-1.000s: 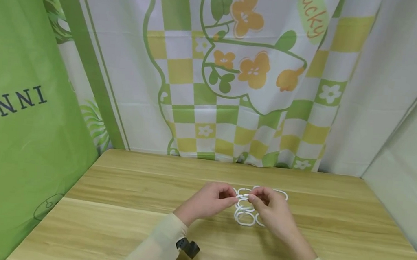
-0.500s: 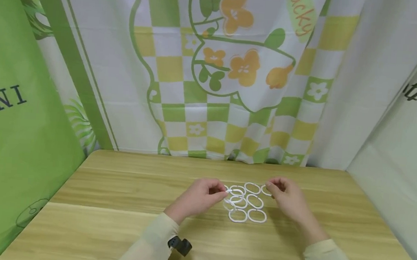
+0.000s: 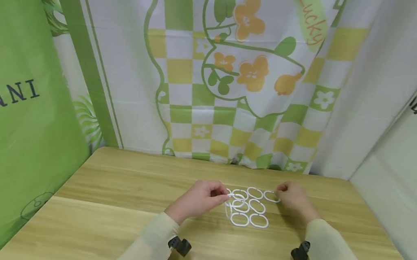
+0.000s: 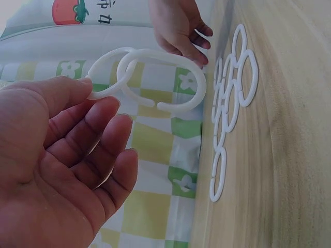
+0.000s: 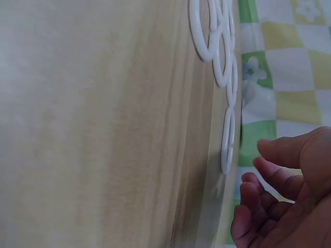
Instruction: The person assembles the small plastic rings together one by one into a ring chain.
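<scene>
My left hand (image 3: 201, 201) pinches a white plastic C-shaped curtain ring (image 4: 106, 56) between thumb and index finger. Through it hangs a second curtain ring (image 4: 201, 89), its small gap visible, raised off the table in the left wrist view. Several similar loose rings (image 3: 258, 226) lie flat on the wooden table, just right of my left hand. My right hand (image 3: 295, 200) is beside the rightmost ring (image 5: 225, 150); in the right wrist view its fingers are loosely bent, apart from that ring, with nothing between them.
The wooden table (image 3: 119, 229) ends at a patterned curtain (image 3: 203, 117) behind the rings. A green cloth (image 3: 26, 152) hangs on the left, and a pale cloth (image 3: 403, 174) on the right. Black wrist cameras sit on both sleeves.
My right hand has left the left hand's side and moved rightward to the rightmost ring, then come away from it. The left hand keeps its pinch on the ring. The head view shifted slightly.
</scene>
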Demonstrator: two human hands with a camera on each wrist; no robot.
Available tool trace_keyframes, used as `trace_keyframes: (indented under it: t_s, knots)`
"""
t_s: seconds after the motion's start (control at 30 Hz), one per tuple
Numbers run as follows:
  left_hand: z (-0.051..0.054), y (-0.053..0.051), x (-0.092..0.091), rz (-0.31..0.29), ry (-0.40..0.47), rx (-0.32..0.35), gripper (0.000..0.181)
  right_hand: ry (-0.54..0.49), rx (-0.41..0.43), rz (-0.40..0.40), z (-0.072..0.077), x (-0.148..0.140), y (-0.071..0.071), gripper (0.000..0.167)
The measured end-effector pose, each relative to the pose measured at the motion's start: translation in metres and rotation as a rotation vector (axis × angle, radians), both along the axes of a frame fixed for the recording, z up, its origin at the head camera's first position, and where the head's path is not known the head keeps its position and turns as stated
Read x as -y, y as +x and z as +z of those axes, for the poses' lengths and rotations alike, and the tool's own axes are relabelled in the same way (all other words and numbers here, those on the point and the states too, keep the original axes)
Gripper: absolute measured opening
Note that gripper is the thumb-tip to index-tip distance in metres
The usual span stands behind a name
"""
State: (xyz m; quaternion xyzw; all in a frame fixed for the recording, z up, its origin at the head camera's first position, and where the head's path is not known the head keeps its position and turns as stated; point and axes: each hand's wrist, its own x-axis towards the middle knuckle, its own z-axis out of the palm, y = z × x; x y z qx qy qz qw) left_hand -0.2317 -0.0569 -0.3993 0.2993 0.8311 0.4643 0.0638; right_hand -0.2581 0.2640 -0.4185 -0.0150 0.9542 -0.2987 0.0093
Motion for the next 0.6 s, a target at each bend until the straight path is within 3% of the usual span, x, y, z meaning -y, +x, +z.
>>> trace_keyframes:
  t_s: [0.23,0.6]
  knots:
    - [0.001,-0.001,0.004,-0.011,-0.02,0.003,0.011,0.067,0.06,-0.01,-0.002,-0.004,-0.01,0.02]
    - [0.0,0.0,0.009,0.003,-0.032,0.008,0.012,0.096,0.065,0.032,-0.011,-0.003,-0.007,0.018]
